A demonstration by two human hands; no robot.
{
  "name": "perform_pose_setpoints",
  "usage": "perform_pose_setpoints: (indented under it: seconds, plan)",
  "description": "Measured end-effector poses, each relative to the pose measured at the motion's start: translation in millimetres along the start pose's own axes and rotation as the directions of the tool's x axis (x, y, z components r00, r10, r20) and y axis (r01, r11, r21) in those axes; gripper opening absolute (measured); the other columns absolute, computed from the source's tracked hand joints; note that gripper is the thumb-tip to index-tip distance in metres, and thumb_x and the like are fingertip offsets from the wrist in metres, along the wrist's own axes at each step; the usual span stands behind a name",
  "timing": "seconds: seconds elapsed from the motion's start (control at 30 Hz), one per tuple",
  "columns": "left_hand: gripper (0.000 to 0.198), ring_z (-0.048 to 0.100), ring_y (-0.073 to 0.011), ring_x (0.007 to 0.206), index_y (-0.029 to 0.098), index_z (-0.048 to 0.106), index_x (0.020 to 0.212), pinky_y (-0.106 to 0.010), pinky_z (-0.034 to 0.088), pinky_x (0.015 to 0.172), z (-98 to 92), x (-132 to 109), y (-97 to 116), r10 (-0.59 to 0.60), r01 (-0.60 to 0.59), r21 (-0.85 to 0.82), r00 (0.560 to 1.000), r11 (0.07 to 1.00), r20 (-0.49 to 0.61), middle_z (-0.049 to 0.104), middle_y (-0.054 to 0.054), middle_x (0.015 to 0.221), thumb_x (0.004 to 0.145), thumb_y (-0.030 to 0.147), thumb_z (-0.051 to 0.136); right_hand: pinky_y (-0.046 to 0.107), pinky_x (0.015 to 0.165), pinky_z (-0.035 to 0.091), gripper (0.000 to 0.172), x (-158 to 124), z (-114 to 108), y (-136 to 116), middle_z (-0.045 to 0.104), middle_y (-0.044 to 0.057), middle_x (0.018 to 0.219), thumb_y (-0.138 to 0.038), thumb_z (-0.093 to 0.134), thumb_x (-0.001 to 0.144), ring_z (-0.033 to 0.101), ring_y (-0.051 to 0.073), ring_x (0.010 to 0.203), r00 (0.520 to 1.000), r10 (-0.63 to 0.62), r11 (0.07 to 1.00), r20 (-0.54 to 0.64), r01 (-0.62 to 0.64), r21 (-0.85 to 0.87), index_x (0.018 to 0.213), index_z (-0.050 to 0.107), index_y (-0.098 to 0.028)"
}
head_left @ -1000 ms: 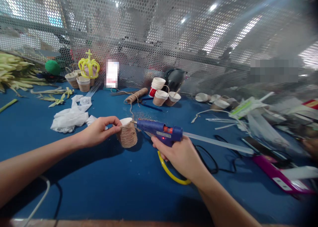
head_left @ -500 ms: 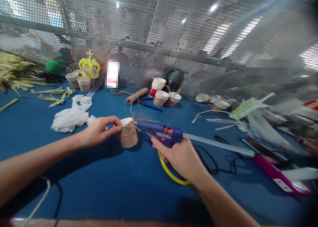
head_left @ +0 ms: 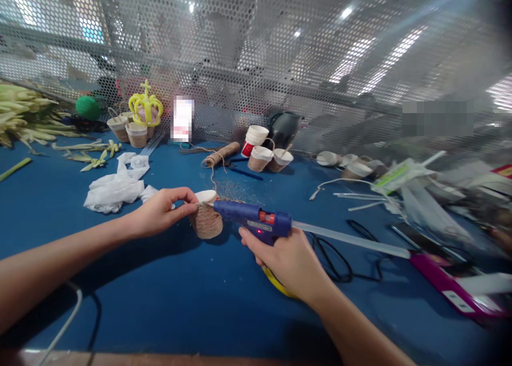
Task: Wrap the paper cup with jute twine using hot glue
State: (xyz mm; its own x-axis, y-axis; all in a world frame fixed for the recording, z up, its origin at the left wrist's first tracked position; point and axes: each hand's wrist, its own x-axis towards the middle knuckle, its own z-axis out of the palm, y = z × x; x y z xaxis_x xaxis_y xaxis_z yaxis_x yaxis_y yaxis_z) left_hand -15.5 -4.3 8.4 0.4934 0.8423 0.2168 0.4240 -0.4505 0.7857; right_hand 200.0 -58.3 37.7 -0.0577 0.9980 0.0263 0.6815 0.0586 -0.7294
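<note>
My left hand (head_left: 166, 211) pinches the rim of a twine-wrapped paper cup (head_left: 208, 223) that tilts over the blue table. Twine runs from the cup back to a twine roll (head_left: 221, 154). My right hand (head_left: 296, 259) is wrapped around the grip of a blue hot glue gun (head_left: 240, 212) with a small red light lit. Its nozzle lies against the cup's side just below the white rim, close to my left fingertips. A long clear glue stick (head_left: 352, 238) juts from the gun's rear. A yellow ring (head_left: 278, 283) lies partly hidden behind my right hand.
White crumpled cloth (head_left: 110, 192) lies left of the cup. Finished-looking twine cups (head_left: 260, 159) and a yellow crown-shaped piece (head_left: 146, 107) stand behind. A magenta power strip (head_left: 440, 283), black cable (head_left: 334, 264) and plastic bags (head_left: 434, 206) occupy the right. A perforated metal screen (head_left: 240, 46) closes off the back.
The glue gun has shifted left and slightly down, and its nozzle has passed from the cup's right edge onto its near side. My left hand still pinches the rim.
</note>
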Motion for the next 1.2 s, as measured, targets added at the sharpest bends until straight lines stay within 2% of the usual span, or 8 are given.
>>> perform_pose_setpoints:
  seconds: [0.2,0.33,0.63,0.77,0.87,0.97,1.1,1.2]
  plan:
    - [0.022,0.052,-0.0112,0.065,0.012,0.056,0.078,-0.021,0.042,0.061,-0.9,0,-2,-0.011,0.011,0.005,1.0,1.0,0.014,0.06,-0.001,0.071,0.082,0.031,0.044,0.025,0.043,0.046,0.025,6,-6,11,0.054,0.0,0.041,-0.033,0.054,0.072,0.054,0.014,0.04,0.999,-0.052,0.998,-0.014,0.053,0.017,0.052,0.051,-0.018]
    - [0.023,0.054,-0.0119,0.067,0.013,0.055,0.078,-0.022,0.043,0.063,-0.8,0,-3,0.002,-0.002,-0.014,1.0,1.0,0.021,0.061,-0.002,0.072,0.082,0.031,0.044,0.024,0.042,0.044,0.024,11,-7,15,0.051,-0.002,0.039,-0.033,0.054,0.073,0.05,0.011,0.036,0.995,-0.091,0.996,-0.046,0.091,-0.004,0.057,0.055,-0.016]
    - [0.021,0.054,-0.0113,0.068,0.013,0.055,0.078,-0.021,0.042,0.063,0.1,0,-4,0.013,-0.013,-0.005,1.0,1.0,0.012,0.061,-0.001,0.072,0.082,0.03,0.044,0.023,0.04,0.041,0.024,15,-8,12,0.048,-0.003,0.037,-0.033,0.055,0.073,0.046,0.01,0.034,0.998,-0.017,0.999,-0.057,0.019,0.037,0.056,0.057,-0.016]
    - [0.02,0.053,-0.0109,0.066,0.013,0.055,0.078,-0.02,0.042,0.062,-0.3,0,-3,0.006,-0.006,0.023,1.0,1.0,0.004,0.061,-0.001,0.072,0.082,0.029,0.043,0.023,0.044,0.041,0.032,24,-14,23,0.048,-0.003,0.038,-0.036,0.055,0.073,0.046,0.009,0.037,1.0,-0.001,0.989,-0.008,0.002,0.149,0.048,0.051,-0.016]
    - [0.021,0.053,-0.0111,0.066,0.013,0.055,0.078,-0.02,0.042,0.062,-0.6,0,-1,0.005,-0.005,0.04,1.0,0.999,0.001,0.061,-0.001,0.072,0.082,0.029,0.043,0.023,0.047,0.042,0.021,39,-21,38,0.057,-0.001,0.053,-0.035,0.061,0.068,0.052,0.011,0.047,0.993,0.054,0.96,-0.102,-0.023,0.278,0.062,0.055,-0.016]
    - [0.021,0.054,-0.0114,0.067,0.014,0.056,0.078,-0.02,0.042,0.062,-0.7,-1,0,0.003,-0.003,0.048,1.0,0.999,0.003,0.061,-0.001,0.072,0.082,0.03,0.043,0.024,0.054,0.046,0.022,56,-26,57,0.064,0.005,0.07,-0.037,0.059,0.069,0.058,0.013,0.06,0.971,0.123,0.97,-0.204,-0.074,0.233,0.072,0.058,-0.015]
    - [0.021,0.053,-0.0116,0.068,0.014,0.056,0.079,-0.021,0.042,0.064,-0.6,-1,1,0.007,-0.008,0.057,1.0,0.998,0.01,0.06,0.0,0.072,0.082,0.03,0.043,0.024,0.044,0.043,0.026,73,-28,76,0.059,0.004,0.056,-0.036,0.049,0.077,0.053,0.011,0.045,0.956,0.187,0.978,-0.224,-0.161,0.133,0.06,0.052,-0.016]
    - [0.023,0.053,-0.0123,0.068,0.014,0.056,0.079,-0.022,0.041,0.063,-1.0,-2,3,0.005,-0.006,0.058,1.0,0.998,0.022,0.06,-0.001,0.073,0.082,0.031,0.042,0.025,0.038,0.04,0.03,79,-29,84,0.052,0.0,0.042,-0.038,0.05,0.076,0.048,0.011,0.033,0.946,0.23,0.973,-0.231,-0.227,0.037,0.054,0.048,-0.018]
